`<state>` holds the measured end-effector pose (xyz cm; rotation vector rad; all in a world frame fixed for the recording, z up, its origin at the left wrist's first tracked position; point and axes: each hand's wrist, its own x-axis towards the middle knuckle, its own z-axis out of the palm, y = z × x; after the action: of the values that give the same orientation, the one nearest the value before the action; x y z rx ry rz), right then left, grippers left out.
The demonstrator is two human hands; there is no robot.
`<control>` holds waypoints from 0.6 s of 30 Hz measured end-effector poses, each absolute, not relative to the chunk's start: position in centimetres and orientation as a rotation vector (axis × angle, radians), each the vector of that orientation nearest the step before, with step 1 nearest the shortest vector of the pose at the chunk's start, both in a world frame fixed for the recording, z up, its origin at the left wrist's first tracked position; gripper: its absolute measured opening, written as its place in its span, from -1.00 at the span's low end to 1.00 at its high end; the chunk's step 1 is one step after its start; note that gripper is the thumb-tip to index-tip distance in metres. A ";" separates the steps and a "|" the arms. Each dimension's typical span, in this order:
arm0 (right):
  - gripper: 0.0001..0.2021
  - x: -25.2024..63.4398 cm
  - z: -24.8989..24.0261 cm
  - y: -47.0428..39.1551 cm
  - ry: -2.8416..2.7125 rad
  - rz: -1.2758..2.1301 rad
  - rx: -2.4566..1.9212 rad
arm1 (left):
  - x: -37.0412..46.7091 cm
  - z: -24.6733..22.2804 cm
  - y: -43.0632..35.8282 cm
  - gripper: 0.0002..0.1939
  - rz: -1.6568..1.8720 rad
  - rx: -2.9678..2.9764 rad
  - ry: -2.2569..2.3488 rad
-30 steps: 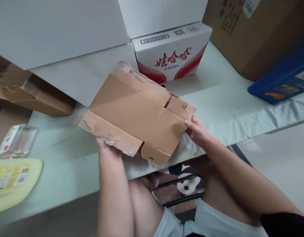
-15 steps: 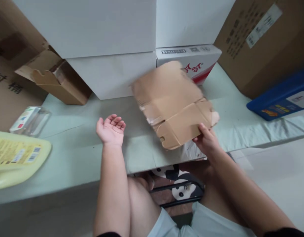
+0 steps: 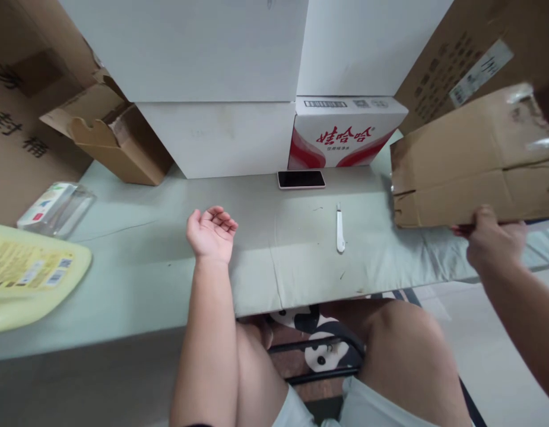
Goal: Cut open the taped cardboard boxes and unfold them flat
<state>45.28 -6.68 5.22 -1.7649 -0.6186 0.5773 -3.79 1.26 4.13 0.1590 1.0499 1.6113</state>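
My right hand (image 3: 494, 240) grips the lower edge of a flattened cardboard box (image 3: 461, 160), held up at the right side of the table. Tape shows at the box's upper right corner, and its right end runs out of view. Palm up, my left hand (image 3: 212, 232) rests on the cloth with fingers loosely curled and nothing in it. Between the hands lie a white utility knife (image 3: 340, 228), blade end pointing away from me, and a dark-screened phone (image 3: 301, 179) farther back.
White boxes (image 3: 216, 139) and a red-and-white carton (image 3: 345, 133) line the back. At left stand an open brown box (image 3: 123, 148), a clear plastic package (image 3: 56, 207) and a yellow bottle (image 3: 34, 276). Large cartons (image 3: 25, 107) flank both sides. The table's front edge passes above my knees.
My right hand has carried the flattened cardboard box from the middle to the right, uncovering the phone and the utility knife. My left hand stays open, palm up, in nearly the same place.
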 end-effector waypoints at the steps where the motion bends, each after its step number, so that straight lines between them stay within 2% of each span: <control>1: -0.75 45.7 5.6 -4.6 -0.652 0.476 -1.745 | -3.6 4.1 1.4 -0.57 1.613 0.159 1.050; 3: -0.79 46.0 6.3 -0.1 -0.747 0.400 -1.690 | -3.3 4.2 1.6 -0.58 1.610 0.160 1.043; 7: -0.84 44.0 6.7 6.1 -0.868 0.835 -1.693 | -3.2 4.3 2.1 -0.61 1.594 0.174 1.005; 13: -0.75 35.6 5.4 4.6 -1.061 1.230 -1.708 | -4.1 4.7 2.1 -0.60 1.622 0.162 0.979; 18: -0.77 28.8 5.8 3.3 -1.229 1.353 -1.734 | -6.0 4.5 1.1 -0.59 1.650 0.165 0.931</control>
<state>28.76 3.34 5.84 -1.7345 -1.2289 1.3527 -5.96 1.05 4.45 0.1654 0.9307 1.6497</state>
